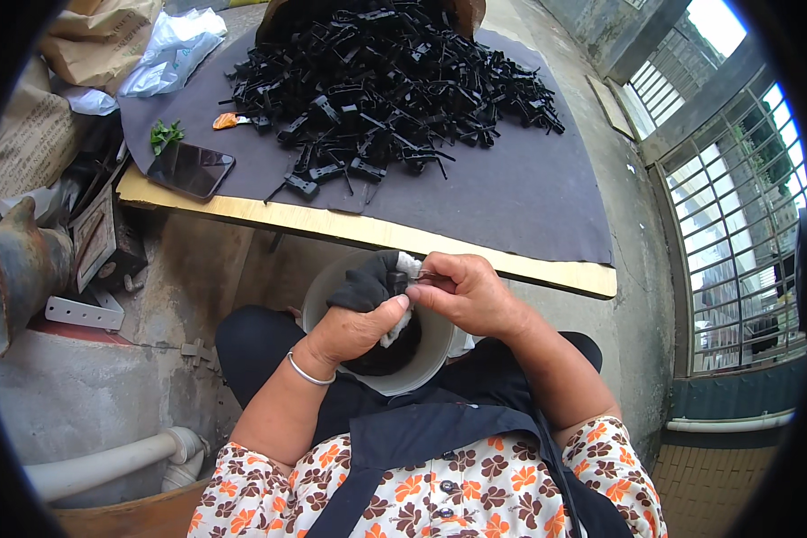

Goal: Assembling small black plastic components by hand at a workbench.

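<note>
Above the bucket, my left hand (357, 325) is closed, its thumb bare and its fingers covered by a black cloth (368, 280) with white fluffy edges. A small black plastic part (402, 282) seems to sit between that thumb and the covered fingers, partly hidden. My right hand (462, 291) meets it from the right, thumb and forefinger pinched on something small and thin that I cannot make out. Below both hands, a pale round bucket (403, 381) stands between my knees, dark inside. Beyond, many similar black plastic parts (359, 90) lie heaped on the table.
The table (511, 188) has a dark cover and a pale wooden front edge just past my hands. A phone (191, 170), green leaves (165, 135) and an orange wrapper (230, 120) lie on its left. Bags (175, 52) crowd the left; a barred window (735, 233) is right.
</note>
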Demonstrator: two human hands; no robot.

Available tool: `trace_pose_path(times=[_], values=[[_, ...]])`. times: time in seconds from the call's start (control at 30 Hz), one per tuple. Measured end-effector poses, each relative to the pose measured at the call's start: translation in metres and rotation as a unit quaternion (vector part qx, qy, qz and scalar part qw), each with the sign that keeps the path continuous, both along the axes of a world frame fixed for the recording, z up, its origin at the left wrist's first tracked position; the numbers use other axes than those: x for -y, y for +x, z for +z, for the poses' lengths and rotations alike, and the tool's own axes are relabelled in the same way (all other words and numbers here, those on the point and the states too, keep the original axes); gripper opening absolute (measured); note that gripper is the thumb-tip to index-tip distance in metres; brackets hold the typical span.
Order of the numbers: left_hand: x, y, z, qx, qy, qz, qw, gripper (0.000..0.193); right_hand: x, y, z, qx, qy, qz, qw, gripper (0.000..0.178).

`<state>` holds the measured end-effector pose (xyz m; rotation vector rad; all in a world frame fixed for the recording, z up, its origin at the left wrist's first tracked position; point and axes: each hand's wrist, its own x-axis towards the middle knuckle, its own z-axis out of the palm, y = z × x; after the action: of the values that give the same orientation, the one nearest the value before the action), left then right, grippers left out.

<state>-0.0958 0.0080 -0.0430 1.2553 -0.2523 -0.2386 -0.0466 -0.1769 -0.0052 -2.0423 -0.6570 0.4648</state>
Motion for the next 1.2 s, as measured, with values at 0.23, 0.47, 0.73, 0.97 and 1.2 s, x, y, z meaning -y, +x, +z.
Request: trace_pose_path(times=[0.23,0.47,0.73,0.97,1.2], values=[[0.004,-0.002,-0.003,0.047,0.040,0.077,0.995,0.022,-0.005,-0.002,0.007,-0.044,0.040,-0.031,0.998,0.021],[0.007,-0.001,-0.013,0.059,0.119,0.125,0.983,0.020,-0.015,0.002,0.012,0.072,-0.082,0.043,0.993,0.030],[0.006,-0.003,-0.015,0.215,0.206,0.228,0.927,0.017,-0.027,0.004,0.004,0.017,-0.045,0.035,0.998,0.031],[-0.003,0.001,-0.027,0.257,0.462,0.083,0.845,0.027,-0.040,0.067,0.012,0.235,-0.112,-0.051,0.964,0.028],[0.000,0.008,-0.017,0.074,0.129,0.118,0.982,0.025,-0.064,0.089,0.000,0.259,-0.229,-0.085,0.934,0.027]])
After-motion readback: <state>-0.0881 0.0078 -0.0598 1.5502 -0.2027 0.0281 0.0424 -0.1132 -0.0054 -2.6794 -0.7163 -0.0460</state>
